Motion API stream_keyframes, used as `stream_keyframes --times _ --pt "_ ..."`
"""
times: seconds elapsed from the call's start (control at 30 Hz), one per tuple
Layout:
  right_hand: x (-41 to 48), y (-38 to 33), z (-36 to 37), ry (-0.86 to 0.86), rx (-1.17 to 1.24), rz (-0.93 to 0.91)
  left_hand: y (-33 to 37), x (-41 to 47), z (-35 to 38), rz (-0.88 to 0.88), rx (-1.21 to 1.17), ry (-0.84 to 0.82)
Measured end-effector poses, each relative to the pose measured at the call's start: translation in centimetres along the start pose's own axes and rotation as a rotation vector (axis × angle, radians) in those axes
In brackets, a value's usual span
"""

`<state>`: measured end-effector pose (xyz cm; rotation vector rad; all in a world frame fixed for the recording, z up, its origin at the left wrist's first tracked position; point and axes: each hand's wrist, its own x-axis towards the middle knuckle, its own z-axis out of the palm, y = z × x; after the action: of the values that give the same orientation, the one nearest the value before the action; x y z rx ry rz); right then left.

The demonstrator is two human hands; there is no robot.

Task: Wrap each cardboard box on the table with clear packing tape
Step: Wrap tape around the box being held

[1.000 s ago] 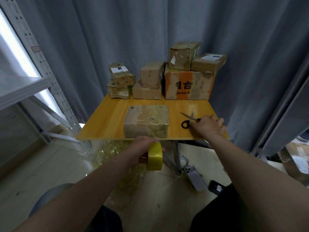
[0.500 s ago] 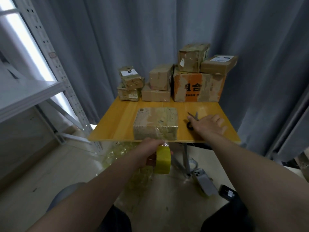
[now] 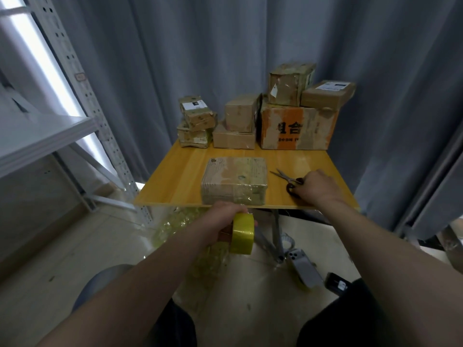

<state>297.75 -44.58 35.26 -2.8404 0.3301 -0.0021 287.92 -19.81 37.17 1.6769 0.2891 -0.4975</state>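
Far left, a white metal shelf (image 3: 50,126) stands beside the yellow table (image 3: 175,181). At the table's back-left edge, two battered small boxes (image 3: 196,126) are stacked. Moving in, the left hand (image 3: 223,221) grips the yellow tape roll (image 3: 242,233), fingers wrapped round it, just below the table's near edge. Right above it sits the flat cardboard box (image 3: 235,180), at the front edge of the table, glossy with tape on its near face. Behind it, two plain boxes (image 3: 238,126) are stacked, then a big orange-printed box (image 3: 298,126) carrying two more. On the right, the scissors (image 3: 284,176) lie with blades pointing toward the flat box, and the right hand (image 3: 317,187) curls down over their black handles.
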Motion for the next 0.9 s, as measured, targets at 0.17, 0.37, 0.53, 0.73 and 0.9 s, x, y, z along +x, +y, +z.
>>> stream_keyframes --times 0.17,0.37,0.53,0.73,0.9 --pt "-2.0 1.0 -3.3 -0.078 0.183 0.034 -0.2 -0.3 0.5 0.029 -0.021 0.025" --pt "-4.4 2.7 -3.6 -0.694 1.234 -0.191 -0.4 -0.5 0.9 0.059 -0.025 0.043" --pt "-5.3 4.7 -3.4 -1.168 0.895 -0.309 -0.8 -0.4 0.9 0.085 -0.036 0.054" --pt "-4.6 4.1 -3.6 -1.011 0.549 -0.238 -0.9 0.3 0.7 0.067 -0.054 0.053" --pt "-3.9 0.3 -4.0 -0.939 0.389 -0.297 -0.9 0.6 0.4 0.05 -0.05 0.057"
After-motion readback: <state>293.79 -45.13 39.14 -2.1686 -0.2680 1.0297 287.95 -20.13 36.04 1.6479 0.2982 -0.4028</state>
